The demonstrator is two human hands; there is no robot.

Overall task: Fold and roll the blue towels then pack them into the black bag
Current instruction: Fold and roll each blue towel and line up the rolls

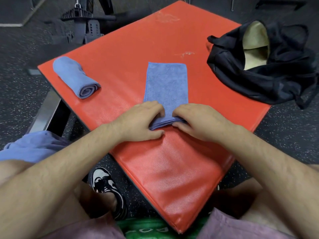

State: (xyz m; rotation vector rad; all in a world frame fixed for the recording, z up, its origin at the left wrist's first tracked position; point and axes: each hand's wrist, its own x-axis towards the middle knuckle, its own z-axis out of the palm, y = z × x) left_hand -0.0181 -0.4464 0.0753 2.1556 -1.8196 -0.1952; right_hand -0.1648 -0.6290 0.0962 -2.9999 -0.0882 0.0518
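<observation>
We count three blue towels: a rolled towel (76, 77), a folded towel (166, 83) and a loose towel (32, 145). We also count one black bag (259, 75), one red mat (129, 49), one shoe (105, 183) and two hands, a left hand (138, 121) and a right hand (198, 121).

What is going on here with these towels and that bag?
A person's left-hand grip and right-hand grip pinch the near end of a folded towel on the red mat, apparently starting to roll it. A rolled towel lies to its left. The black bag sits open at far right, with no towel visible inside. A blue cloth rests on the left knee.
</observation>
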